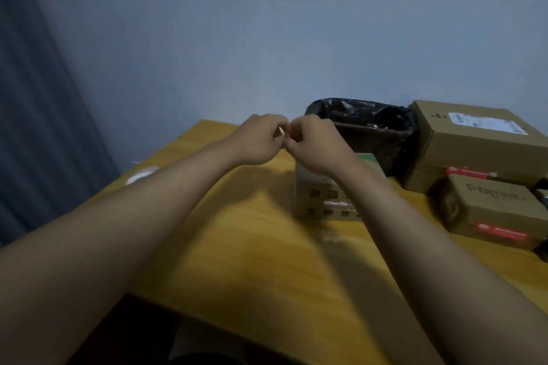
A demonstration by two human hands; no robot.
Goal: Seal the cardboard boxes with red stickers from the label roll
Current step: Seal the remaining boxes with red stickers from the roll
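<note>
Above the yellow table (261, 246), both hands meet fingertip to fingertip: left hand (261, 139) and right hand (314, 144), fingers curled, pinching something small and reddish between them, likely a red sticker (292, 133); too blurred to confirm. Right forearm crosses over a small cardboard box (320, 198) standing on the table just below the hands, hiding most of its top; dark print and a pale strip show on its near face. Behind it, a bin lined with a black bag (364, 124). Right edge: stacked boxes, a large box with a white label (480, 133) on top, and a nearer box (489, 210) carrying a red sticker strip (501, 234) on its front; another red strip (468, 172) shows on the box under the large one. Label roll (142, 175) lies at the table's left edge, well apart from the hands, blurred. Grey wall behind, blue curtain (38, 98) at left.
</note>
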